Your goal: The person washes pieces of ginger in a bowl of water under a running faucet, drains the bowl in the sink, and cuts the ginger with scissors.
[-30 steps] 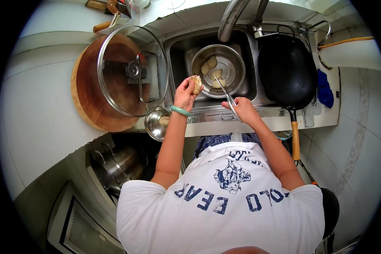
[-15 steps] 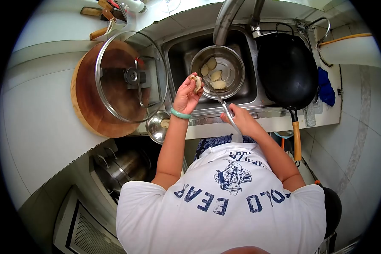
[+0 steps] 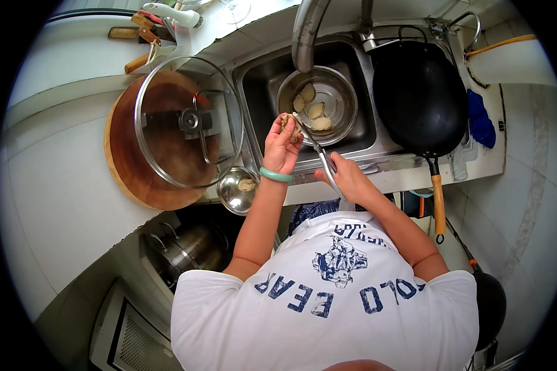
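Note:
My left hand (image 3: 282,148), a green bangle at its wrist, pinches a pale brown, lumpy piece of food (image 3: 291,128) whose exact kind I cannot make out. In my right hand (image 3: 348,179) is a pair of metal scissors (image 3: 325,162), its blades pointing up and left against that piece. Just beyond the hands, a round steel bowl (image 3: 346,117) stands in the sink (image 3: 260,93), with several similar pale pieces (image 3: 320,123) inside. A smaller steel bowl (image 3: 228,193) sits left of my left wrist and holds another pale piece (image 3: 246,185).
A glass lid (image 3: 143,136) rests over a round wooden board (image 3: 120,167) at left. At right lies a black wok (image 3: 421,99), its wooden handle (image 3: 438,204) past the counter edge. The faucet (image 3: 306,37) overhangs the sink; knives (image 3: 136,34) stand at back left.
The scissors' blades have come up from over the bowl's edge to the piece in my left hand. The whole view has shifted slightly.

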Demonstrator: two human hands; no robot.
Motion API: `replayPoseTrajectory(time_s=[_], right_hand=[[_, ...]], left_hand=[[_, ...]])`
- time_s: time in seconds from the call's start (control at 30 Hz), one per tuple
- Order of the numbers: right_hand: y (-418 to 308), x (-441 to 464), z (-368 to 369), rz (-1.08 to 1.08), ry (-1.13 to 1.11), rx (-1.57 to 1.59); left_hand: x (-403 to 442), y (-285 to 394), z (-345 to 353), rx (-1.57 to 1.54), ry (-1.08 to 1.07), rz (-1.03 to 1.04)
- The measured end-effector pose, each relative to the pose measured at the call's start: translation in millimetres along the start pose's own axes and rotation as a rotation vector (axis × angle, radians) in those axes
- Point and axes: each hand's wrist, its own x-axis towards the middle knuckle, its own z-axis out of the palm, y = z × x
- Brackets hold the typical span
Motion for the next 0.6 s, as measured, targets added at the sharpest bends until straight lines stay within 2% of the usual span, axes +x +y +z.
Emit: replayPoseTrajectory(time_s=[0.6], right_hand=[[13.2, 4.5, 1.9, -0.066, 0.059, 0.085]], left_hand=[[1.4, -9.9, 9.1, 0.059, 0.144, 0.058]])
